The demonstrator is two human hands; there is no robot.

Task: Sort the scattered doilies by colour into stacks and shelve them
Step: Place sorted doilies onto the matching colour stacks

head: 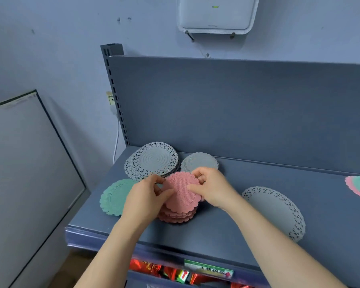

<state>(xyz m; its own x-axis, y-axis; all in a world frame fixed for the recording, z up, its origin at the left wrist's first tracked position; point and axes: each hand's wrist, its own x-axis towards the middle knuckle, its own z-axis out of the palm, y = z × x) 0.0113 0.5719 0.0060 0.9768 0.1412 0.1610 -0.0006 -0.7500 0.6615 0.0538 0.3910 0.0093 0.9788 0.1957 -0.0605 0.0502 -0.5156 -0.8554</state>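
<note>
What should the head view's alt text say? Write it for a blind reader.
Both hands, left hand and right hand, hold a pink doily over a pink stack on a blue-grey shelf. Grey doilies and a green doily lie around it.

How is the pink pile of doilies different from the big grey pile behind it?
The pink pile has solid scalloped doilies; the grey pile has lacy, holey edges. Both hands, left hand and right hand, hold the pink pile's top doily; nobody touches the grey pile. The grey doilies look wider. Both piles are round and sit on the shelf.
</note>
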